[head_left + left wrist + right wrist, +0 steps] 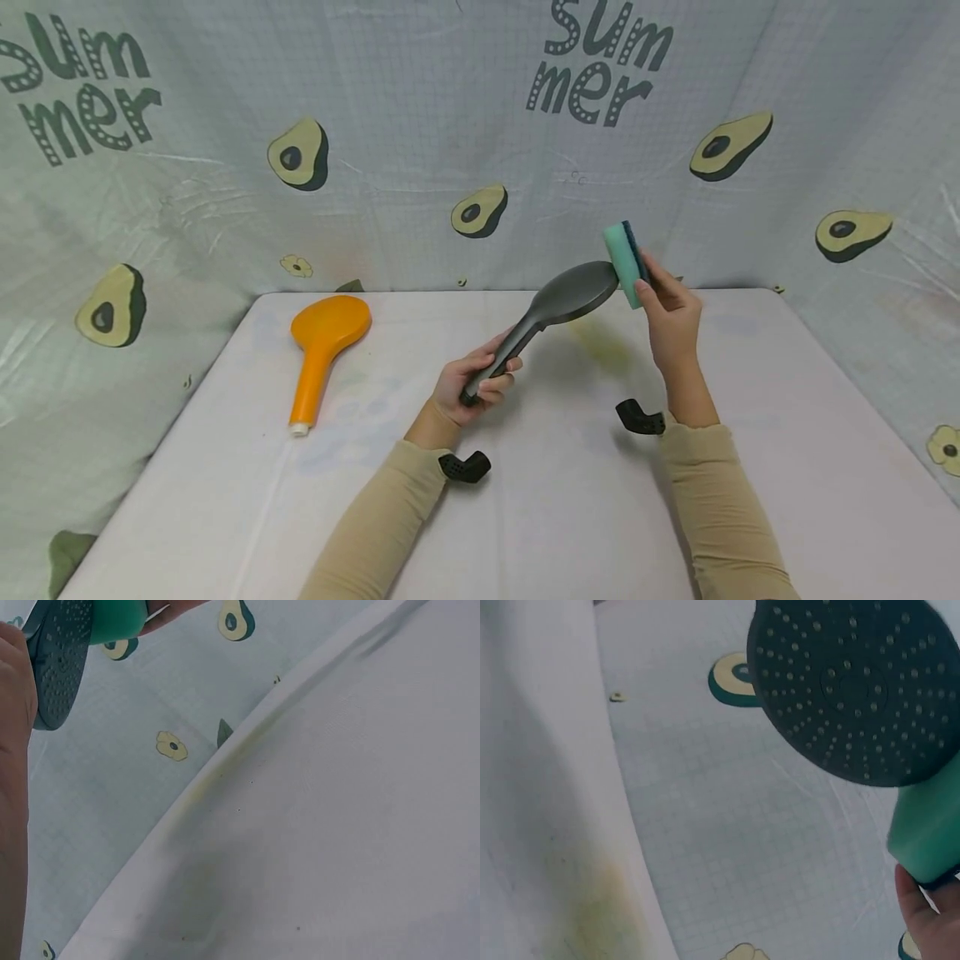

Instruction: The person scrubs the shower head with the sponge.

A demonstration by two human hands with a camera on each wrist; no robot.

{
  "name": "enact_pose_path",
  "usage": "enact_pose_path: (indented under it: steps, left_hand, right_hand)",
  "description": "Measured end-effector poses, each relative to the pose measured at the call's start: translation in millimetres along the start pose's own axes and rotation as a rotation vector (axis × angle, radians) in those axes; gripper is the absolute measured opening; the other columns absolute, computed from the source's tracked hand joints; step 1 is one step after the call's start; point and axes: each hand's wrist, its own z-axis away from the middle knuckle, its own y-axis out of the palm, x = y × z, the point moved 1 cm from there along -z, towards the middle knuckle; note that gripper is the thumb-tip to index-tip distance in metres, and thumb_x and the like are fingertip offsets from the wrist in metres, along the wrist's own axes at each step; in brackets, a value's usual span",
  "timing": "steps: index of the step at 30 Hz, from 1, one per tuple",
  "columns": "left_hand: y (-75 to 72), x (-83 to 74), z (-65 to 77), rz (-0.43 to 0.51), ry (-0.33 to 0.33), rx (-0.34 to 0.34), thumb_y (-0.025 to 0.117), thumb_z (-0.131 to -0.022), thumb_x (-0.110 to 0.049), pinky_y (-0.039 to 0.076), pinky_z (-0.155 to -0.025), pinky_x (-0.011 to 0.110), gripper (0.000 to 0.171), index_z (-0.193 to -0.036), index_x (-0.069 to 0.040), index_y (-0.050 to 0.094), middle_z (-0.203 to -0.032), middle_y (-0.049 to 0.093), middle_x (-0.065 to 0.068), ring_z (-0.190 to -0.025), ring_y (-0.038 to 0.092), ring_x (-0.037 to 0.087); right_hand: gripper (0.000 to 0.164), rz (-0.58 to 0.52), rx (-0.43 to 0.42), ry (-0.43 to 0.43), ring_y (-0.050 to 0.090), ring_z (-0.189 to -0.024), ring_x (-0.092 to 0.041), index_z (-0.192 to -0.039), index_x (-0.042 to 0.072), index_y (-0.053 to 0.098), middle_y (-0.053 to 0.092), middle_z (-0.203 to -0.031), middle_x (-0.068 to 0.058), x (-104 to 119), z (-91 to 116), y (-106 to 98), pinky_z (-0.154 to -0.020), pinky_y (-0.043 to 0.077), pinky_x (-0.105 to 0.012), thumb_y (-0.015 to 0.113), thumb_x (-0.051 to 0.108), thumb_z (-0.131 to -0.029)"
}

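Note:
My left hand point(476, 383) grips the handle of a dark grey shower head point(576, 292), held up over the table with its round end toward the upper right. Small nozzles cover its spray face point(855, 690), which shows in the right wrist view. Between the thumb and fingers of my right hand point(672, 312) is a green sponge point(622, 258) with a dark scouring layer on the finger side. The green side of the sponge point(120, 619) is right at the rim of the shower head. In the left wrist view the left hand point(13, 697) shows only in part.
An orange shower head point(330, 325) with a white threaded end lies on the left of the white table point(555, 517). A yellowish stain point(603, 346) marks the cloth near the back edge. Behind hangs a curtain point(390, 100) printed with avocados and lettering.

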Motion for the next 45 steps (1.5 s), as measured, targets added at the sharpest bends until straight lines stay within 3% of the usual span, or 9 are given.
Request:
enact_pose_path:
  steps: [3, 6, 11, 19, 25, 31, 34, 38, 45]
  left_hand:
    - [-0.1, -0.6, 0.5, 0.028, 0.037, -0.04, 0.044, -0.105, -0.006, 0.038, -0.055, 0.012, 0.045, -0.149, -0.012, 0.05, -0.106, 0.046, 0.011, -0.063, 0.043, 0.007]
    - [0.3, -1.2, 0.6, 0.075, 0.066, -0.064, 0.042, -0.106, -0.005, 0.036, -0.054, 0.012, 0.045, -0.15, -0.01, 0.047, -0.106, 0.045, 0.011, -0.064, 0.045, 0.007]
    - [-0.4, -2.3, 2.0, 0.148, 0.105, -0.088, 0.038, -0.107, -0.004, 0.037, -0.056, 0.013, 0.042, -0.148, -0.009, 0.043, -0.107, 0.047, 0.012, -0.066, 0.048, 0.009]
    - [-1.7, -2.6, 4.9, 0.188, 0.154, -0.131, 0.031, -0.109, -0.006, 0.037, -0.058, 0.014, 0.041, -0.149, -0.009, 0.041, -0.108, 0.048, 0.013, -0.066, 0.046, 0.011]
    - [-1.7, -1.6, 6.3, 0.204, 0.183, -0.14, 0.029, -0.111, -0.007, 0.038, -0.058, 0.015, 0.041, -0.151, -0.01, 0.036, -0.109, 0.048, 0.013, -0.066, 0.048, 0.012]
    - [-0.8, -1.9, 6.6, 0.212, 0.198, -0.149, 0.03, -0.111, -0.008, 0.039, -0.058, 0.016, 0.043, -0.153, -0.01, 0.024, -0.11, 0.048, 0.014, -0.066, 0.049, 0.013]
    - [0.1, -1.8, 5.5, 0.199, 0.194, -0.152, 0.03, -0.111, -0.008, 0.039, -0.058, 0.016, 0.042, -0.153, -0.01, 0.026, -0.11, 0.048, 0.014, -0.066, 0.049, 0.013]
    - [0.9, -1.6, 3.0, 0.17, 0.175, -0.138, 0.028, -0.111, -0.008, 0.038, -0.058, 0.015, 0.041, -0.152, -0.011, 0.034, -0.11, 0.048, 0.013, -0.067, 0.048, 0.012]
    - [0.4, -1.3, 1.7, 0.101, 0.146, -0.149, 0.024, -0.11, -0.007, 0.04, -0.058, 0.015, 0.045, -0.15, -0.011, 0.044, -0.11, 0.047, 0.012, -0.068, 0.05, 0.011]
  right_hand:
    - [0.038, 0.126, 0.07, -0.137, 0.051, -0.137, -0.02, -0.136, -0.007, 0.061, 0.059, -0.143, -0.013, 1, 2, 8, -0.111, 0.04, -0.029, 0.06, -0.005, -0.097]
    - [0.04, 0.32, 0.111, -0.304, 0.046, -0.141, -0.032, -0.13, -0.013, 0.062, 0.056, -0.143, -0.022, 0, 4, 16, -0.117, 0.034, -0.04, 0.065, -0.009, -0.091]
    - [0.045, 0.528, 0.184, -0.506, 0.041, -0.141, -0.046, -0.122, -0.008, 0.07, 0.055, -0.141, -0.027, -2, 10, 33, -0.115, 0.035, -0.053, 0.073, -0.015, -0.078]
    - [0.058, 0.732, 0.332, -0.704, 0.043, -0.137, -0.053, -0.126, 0.002, 0.072, 0.056, -0.144, -0.021, -10, 18, 51, -0.109, 0.038, -0.062, 0.084, -0.014, -0.072]
    - [0.048, 0.797, 0.422, -0.79, 0.046, -0.133, -0.054, -0.121, 0.002, 0.074, 0.059, -0.139, -0.024, -13, 25, 64, -0.109, 0.041, -0.059, 0.085, -0.007, -0.075]
    - [0.041, 0.822, 0.524, -0.844, 0.049, -0.132, -0.049, -0.117, 0.007, 0.078, 0.064, -0.133, -0.021, -16, 29, 73, -0.109, 0.041, -0.057, 0.082, -0.007, -0.078]
    - [0.042, 0.813, 0.521, -0.835, 0.05, -0.132, -0.048, -0.114, 0.008, 0.079, 0.065, -0.132, -0.02, -15, 27, 70, -0.109, 0.042, -0.057, 0.083, -0.009, -0.075]
    - [0.042, 0.758, 0.444, -0.762, 0.047, -0.135, -0.048, -0.113, 0.005, 0.079, 0.063, -0.136, -0.02, -14, 22, 59, -0.111, 0.04, -0.055, 0.082, -0.013, -0.074]
    - [0.042, 0.577, 0.217, -0.526, 0.038, -0.142, -0.047, -0.117, -0.003, 0.074, 0.055, -0.143, -0.022, -14, 18, 38, -0.113, 0.036, -0.058, 0.076, -0.019, -0.078]
